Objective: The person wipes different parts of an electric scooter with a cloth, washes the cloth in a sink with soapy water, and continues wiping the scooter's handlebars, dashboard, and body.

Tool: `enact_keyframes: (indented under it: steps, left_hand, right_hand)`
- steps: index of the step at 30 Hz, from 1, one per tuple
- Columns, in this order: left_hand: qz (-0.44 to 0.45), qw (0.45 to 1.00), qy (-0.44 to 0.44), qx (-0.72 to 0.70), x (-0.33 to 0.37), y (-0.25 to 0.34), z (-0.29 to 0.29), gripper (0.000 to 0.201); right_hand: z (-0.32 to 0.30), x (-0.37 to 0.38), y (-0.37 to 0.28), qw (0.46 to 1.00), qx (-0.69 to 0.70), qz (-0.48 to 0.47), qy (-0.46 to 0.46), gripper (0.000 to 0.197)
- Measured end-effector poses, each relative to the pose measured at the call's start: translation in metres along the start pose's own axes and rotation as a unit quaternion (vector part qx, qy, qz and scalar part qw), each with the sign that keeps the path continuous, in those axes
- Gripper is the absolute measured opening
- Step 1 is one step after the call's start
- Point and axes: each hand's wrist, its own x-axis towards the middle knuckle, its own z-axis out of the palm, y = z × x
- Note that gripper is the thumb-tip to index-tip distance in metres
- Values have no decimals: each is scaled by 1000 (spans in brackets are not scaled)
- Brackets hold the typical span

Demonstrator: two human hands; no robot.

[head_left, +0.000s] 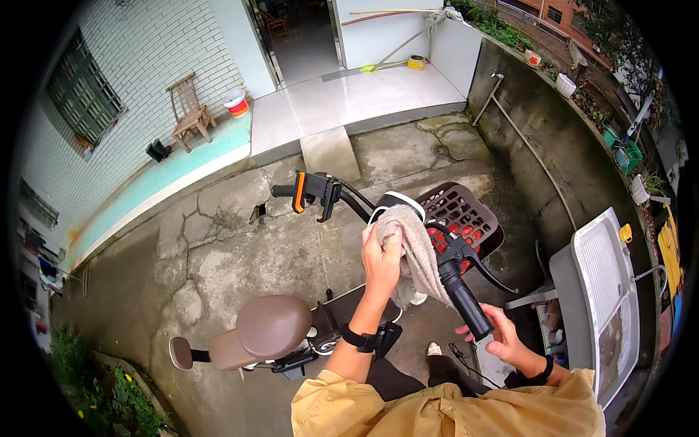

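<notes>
Beige fabric cloth (417,244), plain; brown padded rounded seat (273,325); dark-brown plastic basket (486,210), lattice-patterned (red showing through its openings); black-and-orange clamp-shaped plastic holder (299,193); mustard fabric shirt (437,414).

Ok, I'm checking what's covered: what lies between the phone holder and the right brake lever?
Part of the handlebar, the white-rimmed unit and the cloth held in the left grip; the head view shows this.

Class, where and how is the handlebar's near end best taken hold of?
Probably around the black cylindrical end section of the handlebar, from the near side: it is straight, uncovered by the cloth, its free tip faces back, and the brake lever lies beyond.
</notes>
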Motion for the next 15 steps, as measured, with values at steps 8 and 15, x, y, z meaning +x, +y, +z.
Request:
enact_keyframes:
  steps: [8, 15]
  left_hand:
    - [75, 923, -171, 337, 104, -81, 31, 62]
    - [128, 915, 26, 381, 52, -113, -11, 56]
  right_hand:
    - [52, 10, 5, 961, -137, -24, 240, 66]
    - [57, 15, 14, 927, -218, -52, 301, 66]
